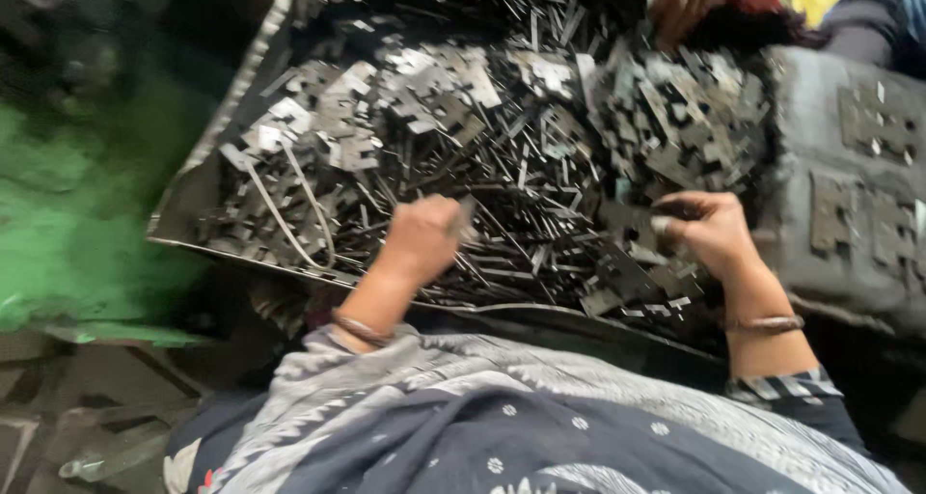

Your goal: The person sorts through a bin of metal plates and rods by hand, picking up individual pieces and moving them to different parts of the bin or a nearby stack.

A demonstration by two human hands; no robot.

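A big metal tray (207, 151) is heaped with flat stamped metal plates (434, 98) and thin metal pins (521, 233). My left hand (422, 238) is over the middle of the heap, fingers closed around a thin pin. My right hand (709, 232) is at the heap's right side, pinching a dark flat plate (632, 222) between thumb and fingers. Both wrists wear bangles. The picture is blurred by motion.
Another person's hand (680, 2) reaches into the far edge of the tray. A grey block (858, 185) with several plates laid on it stands to the right. A green surface (68, 214) lies left. My patterned cloth (502, 417) fills the near foreground.
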